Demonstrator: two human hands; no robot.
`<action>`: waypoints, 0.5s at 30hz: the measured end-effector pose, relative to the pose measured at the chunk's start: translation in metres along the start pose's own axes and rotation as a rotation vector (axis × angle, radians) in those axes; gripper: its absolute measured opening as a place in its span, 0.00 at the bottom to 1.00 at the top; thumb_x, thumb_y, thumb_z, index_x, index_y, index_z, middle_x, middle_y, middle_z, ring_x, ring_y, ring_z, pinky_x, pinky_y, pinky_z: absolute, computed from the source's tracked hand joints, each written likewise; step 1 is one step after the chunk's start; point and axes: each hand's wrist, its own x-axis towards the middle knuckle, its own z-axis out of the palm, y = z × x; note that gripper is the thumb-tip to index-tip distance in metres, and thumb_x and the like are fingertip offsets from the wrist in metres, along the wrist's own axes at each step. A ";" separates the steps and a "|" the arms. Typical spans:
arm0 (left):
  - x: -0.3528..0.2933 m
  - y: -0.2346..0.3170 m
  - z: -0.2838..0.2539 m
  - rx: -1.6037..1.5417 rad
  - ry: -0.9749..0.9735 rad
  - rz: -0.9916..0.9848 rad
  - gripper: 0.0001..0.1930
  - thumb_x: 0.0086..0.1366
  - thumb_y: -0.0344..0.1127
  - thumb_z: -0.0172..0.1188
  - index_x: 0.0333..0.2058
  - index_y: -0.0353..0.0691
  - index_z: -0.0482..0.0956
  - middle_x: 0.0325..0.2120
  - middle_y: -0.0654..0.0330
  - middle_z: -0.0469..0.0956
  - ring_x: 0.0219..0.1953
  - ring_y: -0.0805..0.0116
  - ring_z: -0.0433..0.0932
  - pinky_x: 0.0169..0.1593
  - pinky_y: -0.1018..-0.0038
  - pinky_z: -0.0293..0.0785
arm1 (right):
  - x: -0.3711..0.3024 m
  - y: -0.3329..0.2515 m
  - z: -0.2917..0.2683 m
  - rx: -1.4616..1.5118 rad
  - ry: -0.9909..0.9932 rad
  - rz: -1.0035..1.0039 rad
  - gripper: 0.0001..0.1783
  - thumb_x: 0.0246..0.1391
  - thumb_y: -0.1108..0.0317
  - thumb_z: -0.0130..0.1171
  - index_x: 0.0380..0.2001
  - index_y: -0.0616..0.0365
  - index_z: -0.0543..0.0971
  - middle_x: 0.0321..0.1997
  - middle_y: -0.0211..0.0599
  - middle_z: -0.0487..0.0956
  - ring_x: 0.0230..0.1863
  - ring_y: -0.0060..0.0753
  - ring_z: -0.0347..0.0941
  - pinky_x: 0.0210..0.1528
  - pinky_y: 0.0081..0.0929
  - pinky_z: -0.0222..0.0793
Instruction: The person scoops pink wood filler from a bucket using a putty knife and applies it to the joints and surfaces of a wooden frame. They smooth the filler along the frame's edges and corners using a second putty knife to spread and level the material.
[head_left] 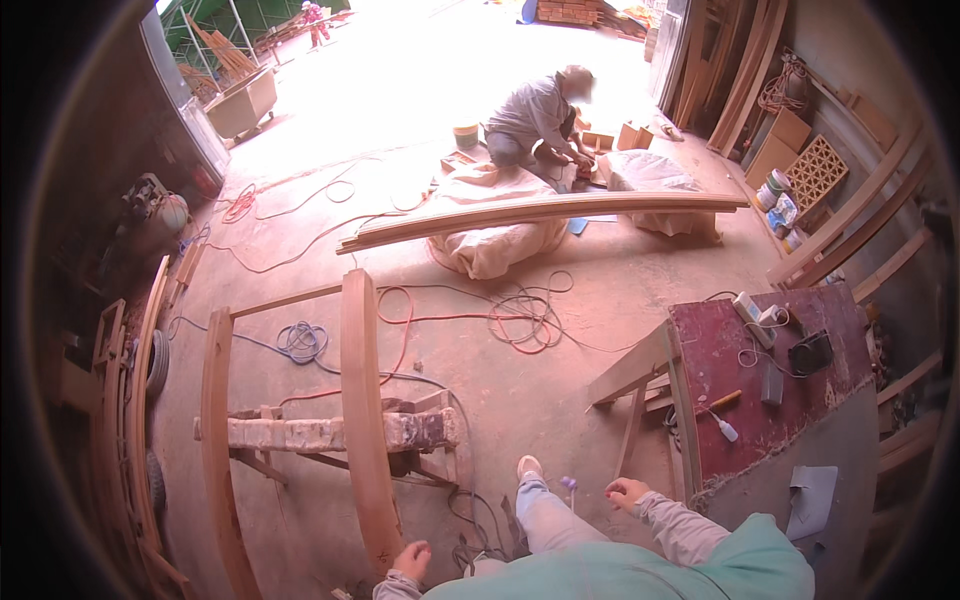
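My left hand (412, 560) hangs low, close to the bottom end of a thick wooden plank (366, 420). Its fingers are loosely bent and apart, with nothing visible in them. My right hand (627, 493) is held out beside my leg, fingers slightly curled and apart, holding nothing. Near it, a small purple thing (569, 484) shows, too small to make out. The plank forms one side of a wooden frame, joined to a second upright (220, 450) by a thin crosspiece (285, 300). The frame leans over a worn trestle (300, 434).
On the right stands a dark red worktable (720, 400) bearing a power strip (752, 318) and a small bottle (725, 428). Hoses and cables (520, 320) coil across the floor. Long mouldings (540, 212) span two covered supports. Beyond, a person (535, 120) crouches.
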 end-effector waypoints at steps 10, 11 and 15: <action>0.150 0.111 -0.077 -0.007 0.040 0.091 0.15 0.66 0.35 0.54 0.49 0.34 0.73 0.39 0.57 0.78 0.41 0.71 0.76 0.48 0.74 0.73 | 0.015 -0.084 -0.061 -0.062 0.033 -0.030 0.17 0.53 0.57 0.54 0.44 0.52 0.76 0.44 0.44 0.80 0.48 0.46 0.76 0.52 0.36 0.70; 0.162 0.108 -0.078 0.056 -0.051 0.071 0.16 0.65 0.37 0.55 0.49 0.34 0.73 0.39 0.57 0.78 0.42 0.70 0.77 0.48 0.73 0.73 | 0.025 -0.094 -0.068 -0.047 0.045 -0.057 0.17 0.54 0.57 0.54 0.44 0.52 0.76 0.44 0.44 0.80 0.48 0.46 0.76 0.52 0.36 0.70; 0.214 0.095 -0.061 0.200 -0.318 -0.044 0.18 0.65 0.39 0.55 0.49 0.34 0.73 0.40 0.55 0.78 0.42 0.69 0.77 0.47 0.72 0.74 | 0.068 -0.137 -0.093 -0.120 -0.022 -0.053 0.17 0.54 0.57 0.54 0.45 0.52 0.76 0.43 0.43 0.81 0.48 0.46 0.76 0.52 0.35 0.69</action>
